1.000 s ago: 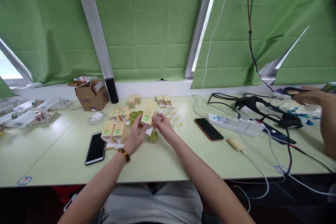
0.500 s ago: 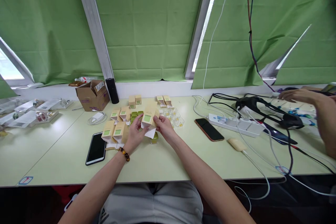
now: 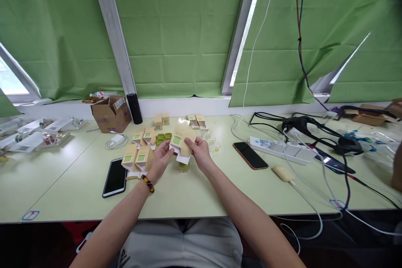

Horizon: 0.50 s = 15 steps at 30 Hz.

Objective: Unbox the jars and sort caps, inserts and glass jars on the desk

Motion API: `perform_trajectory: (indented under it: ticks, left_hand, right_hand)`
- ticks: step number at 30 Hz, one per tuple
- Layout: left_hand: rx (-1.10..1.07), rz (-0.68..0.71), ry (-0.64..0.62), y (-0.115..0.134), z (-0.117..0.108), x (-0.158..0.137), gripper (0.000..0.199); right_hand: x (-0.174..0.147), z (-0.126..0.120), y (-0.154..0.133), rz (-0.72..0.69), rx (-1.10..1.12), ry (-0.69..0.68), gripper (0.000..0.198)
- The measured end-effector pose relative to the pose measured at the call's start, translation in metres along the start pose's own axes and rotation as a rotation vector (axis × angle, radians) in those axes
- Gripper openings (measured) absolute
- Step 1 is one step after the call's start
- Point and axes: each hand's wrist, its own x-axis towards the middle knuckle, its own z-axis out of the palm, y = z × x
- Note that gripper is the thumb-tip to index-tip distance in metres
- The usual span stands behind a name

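Left hand (image 3: 160, 161): fingers and thumb closed on the lower left edge of one small cream cardboard box with a square green window and white flap (image 3: 185, 145), tilted.
Right hand (image 3: 202, 153): thumb and fingers pinching the same box's right side; hands apart, box between them.
Small square green jar (image 3: 184, 168): on the table, just below the box, partly hidden.
Matching cream boxes (image 3: 144, 158): left of the left hand.
Small clear containers with yellow spots (image 3: 214, 145): beyond the right hand.
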Motion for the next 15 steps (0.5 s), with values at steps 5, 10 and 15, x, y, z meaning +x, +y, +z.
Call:
perform_trajectory:
  ticks: [5, 10, 15]
  left_hand:
    - [0.086, -0.029, -0.028, 0.0, -0.001, -0.001, 0.042]
    - [0.172, -0.012, 0.033, -0.008, -0.003, 0.001, 0.039]
    - [0.43, 0.269, 0.168, -0.002, -0.007, 0.003, 0.022]
  right_hand:
    - [-0.001, 0.0, 0.001, -0.058, 0.005, 0.045, 0.045]
    - [-0.003, 0.003, 0.002, -0.095, -0.078, 0.022, 0.039]
    - [-0.013, 0.006, -0.003, -0.321, -0.233, 0.004, 0.026]
